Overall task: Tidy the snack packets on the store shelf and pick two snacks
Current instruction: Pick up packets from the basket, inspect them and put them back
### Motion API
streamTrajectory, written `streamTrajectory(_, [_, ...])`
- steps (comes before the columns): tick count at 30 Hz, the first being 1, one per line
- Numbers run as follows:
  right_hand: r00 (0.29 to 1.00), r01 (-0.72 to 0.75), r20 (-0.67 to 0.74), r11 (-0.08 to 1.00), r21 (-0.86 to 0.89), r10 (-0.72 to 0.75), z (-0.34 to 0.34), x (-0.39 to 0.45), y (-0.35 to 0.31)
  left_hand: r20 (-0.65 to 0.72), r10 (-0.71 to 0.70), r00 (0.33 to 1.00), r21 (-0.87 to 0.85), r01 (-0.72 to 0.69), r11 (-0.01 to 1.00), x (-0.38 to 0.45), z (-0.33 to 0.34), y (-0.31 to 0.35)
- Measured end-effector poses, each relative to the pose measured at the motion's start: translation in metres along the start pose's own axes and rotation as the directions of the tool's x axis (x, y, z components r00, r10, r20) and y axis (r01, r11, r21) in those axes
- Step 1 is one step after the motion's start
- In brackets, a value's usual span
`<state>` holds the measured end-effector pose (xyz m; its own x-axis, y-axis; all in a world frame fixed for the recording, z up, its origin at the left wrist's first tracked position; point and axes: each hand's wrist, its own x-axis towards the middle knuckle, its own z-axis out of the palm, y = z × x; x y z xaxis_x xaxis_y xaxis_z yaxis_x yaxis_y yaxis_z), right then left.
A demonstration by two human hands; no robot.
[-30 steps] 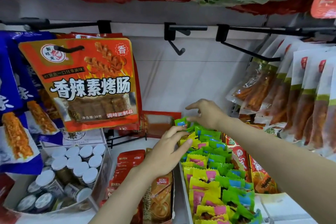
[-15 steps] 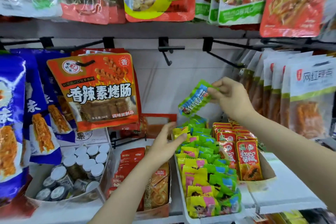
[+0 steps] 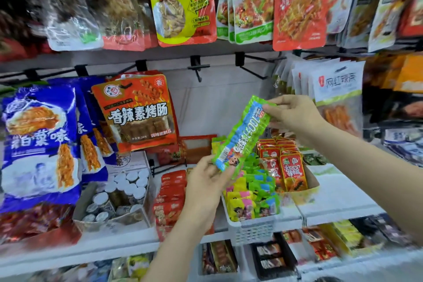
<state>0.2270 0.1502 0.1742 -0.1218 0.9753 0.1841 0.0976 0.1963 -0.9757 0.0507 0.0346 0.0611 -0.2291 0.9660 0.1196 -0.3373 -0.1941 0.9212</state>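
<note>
So far, one snack looks picked: a long green-and-blue packet (image 3: pixel 240 135) is held up in the air, tilted, just above the white basket (image 3: pixel 251 229) it appears to belong to. The right hand (image 3: pixel 293 117) pinches its upper end between thumb and fingers, and the left hand (image 3: pixel 206 185) has its fingers curled round the lower end, so both hands grip the same packet. By my reading, the second snack is not yet chosen, and the tidying is at best partly done, since the small green, yellow and pink packets (image 3: pixel 254 192) inside the basket lie in a loose, overlapping heap and not in rows. The held packet is a slim, glossy plastic sleeve with crimped ends, thin and crinkly, likely to bend and slip under a light pinch. The basket is rigid white plastic with a slotted front wall. Just right of the basket, red sachets (image 3: pixel 290 171) stand upright in an open cardboard box; just left of it, more red packets (image 3: pixel 169 199) are stacked in a column. Further left of the basket, small jars with white lids (image 3: pixel 123 190) fill a cardboard tray. Above and left of the basket hangs a flat orange pouch (image 3: pixel 137 117) on a black peg, smooth and shiny, with a clear window.
</note>
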Motion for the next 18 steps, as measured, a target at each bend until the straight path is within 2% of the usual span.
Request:
streamTrajectory(4, [1.000,-0.004,-0.018,1.000,0.001,0.004,0.002,-0.009,-0.001,-0.066,0.047,0.997,-0.075,-0.052,0.996,-0.012,-0.001,-0.004])
streamTrajectory(8, [1.000,-0.001,-0.004,1.000,0.009,0.001,0.003,-0.015,-0.004,-0.074,-0.007,0.997,-0.064,0.002,0.998,-0.016,-0.006,-0.002])
streamTrajectory(11, [1.000,0.003,-0.004,1.000,0.017,-0.003,0.004,-0.018,-0.005,-0.036,-0.042,0.998,-0.159,0.036,0.987,-0.016,-0.007,0.001])
streamTrajectory(13, [1.000,-0.010,-0.010,0.999,0.041,0.010,0.006,-0.018,-0.003,0.002,-0.016,1.000,-0.200,0.016,0.980,-0.017,-0.005,0.004])
streamTrajectory(15, [0.998,-0.055,0.022,0.996,0.068,0.054,0.007,-0.018,0.000,-0.027,0.074,0.997,-0.081,-0.076,0.994,-0.016,-0.003,0.008])
streamTrajectory(18, [0.942,-0.290,0.217,0.947,0.135,0.258,0.003,-0.018,0.003,-0.030,0.297,0.954,0.253,-0.280,0.926,-0.012,-0.005,0.012])
